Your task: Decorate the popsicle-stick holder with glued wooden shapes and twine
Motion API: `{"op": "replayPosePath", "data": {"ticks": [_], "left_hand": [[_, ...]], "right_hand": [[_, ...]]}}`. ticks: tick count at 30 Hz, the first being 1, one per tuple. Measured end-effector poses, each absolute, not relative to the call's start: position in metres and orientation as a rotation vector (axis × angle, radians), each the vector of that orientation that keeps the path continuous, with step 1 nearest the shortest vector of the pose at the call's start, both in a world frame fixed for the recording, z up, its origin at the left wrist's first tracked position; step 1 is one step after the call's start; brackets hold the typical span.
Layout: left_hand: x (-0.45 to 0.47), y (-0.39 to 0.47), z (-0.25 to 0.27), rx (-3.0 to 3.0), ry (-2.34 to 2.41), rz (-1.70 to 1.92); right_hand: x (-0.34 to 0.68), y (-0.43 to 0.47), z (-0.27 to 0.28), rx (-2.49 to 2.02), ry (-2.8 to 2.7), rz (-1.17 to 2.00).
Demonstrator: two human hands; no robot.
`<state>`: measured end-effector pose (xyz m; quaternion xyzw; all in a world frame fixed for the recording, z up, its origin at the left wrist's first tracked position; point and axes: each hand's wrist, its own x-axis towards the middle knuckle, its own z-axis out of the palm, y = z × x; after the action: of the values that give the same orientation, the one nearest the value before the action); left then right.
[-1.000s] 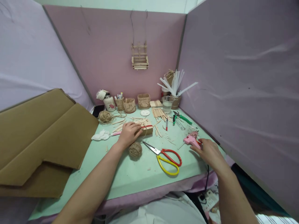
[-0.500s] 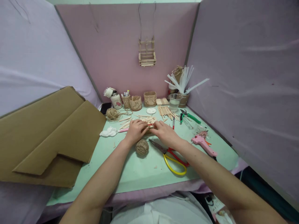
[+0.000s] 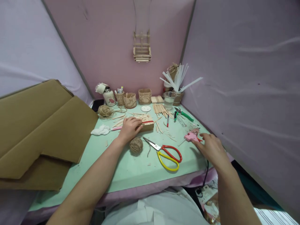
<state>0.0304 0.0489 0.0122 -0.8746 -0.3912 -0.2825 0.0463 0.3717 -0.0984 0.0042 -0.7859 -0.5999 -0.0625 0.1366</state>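
My left hand [image 3: 130, 127] is closed over the left end of a small brown block-like box [image 3: 148, 127], which has a red strip along its top. The fingers hide that end of it. On the right, my right hand [image 3: 212, 147] is closed around the handle of a pink glue gun [image 3: 191, 136], thumb on the near side, the handle mostly covered. A ball of brown twine [image 3: 136, 145] sits just below my left hand. Scissors [image 3: 161, 149] with one red and one yellow handle lie between the hands, blades pointing at the box.
Wooden sticks [image 3: 160, 110], green-handled pliers [image 3: 185, 115], a red marker [image 3: 167, 121] and a plastic cup [image 3: 169, 101] lie or stand farther back. Loose twine [image 3: 105, 111] and a white cloth [image 3: 100, 130] are left. Large cardboard [image 3: 51, 125] leans over the left edge. A stick rack [image 3: 142, 51] hangs behind.
My right hand has left the small box and moved right to the glue gun. My left hand stays on the box. The view has shifted slightly, and the scissors are now fully uncovered.
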Motion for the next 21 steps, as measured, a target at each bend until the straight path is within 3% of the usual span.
{"op": "replayPosePath", "data": {"ticks": [6,10,21], "left_hand": [[0.028,0.048,0.010,-2.670,-1.123,-0.903],[0.028,0.045,0.011,-2.666,-1.109,-0.915],[0.030,0.040,0.012,-2.646,-1.045,-0.956]], "right_hand": [[0.383,-0.091,-0.028,-2.377,-1.785,-0.219],[0.381,-0.088,-0.021,-2.276,-1.673,-0.126],[0.291,-0.078,0.043,-1.326,-1.208,0.977]]}}
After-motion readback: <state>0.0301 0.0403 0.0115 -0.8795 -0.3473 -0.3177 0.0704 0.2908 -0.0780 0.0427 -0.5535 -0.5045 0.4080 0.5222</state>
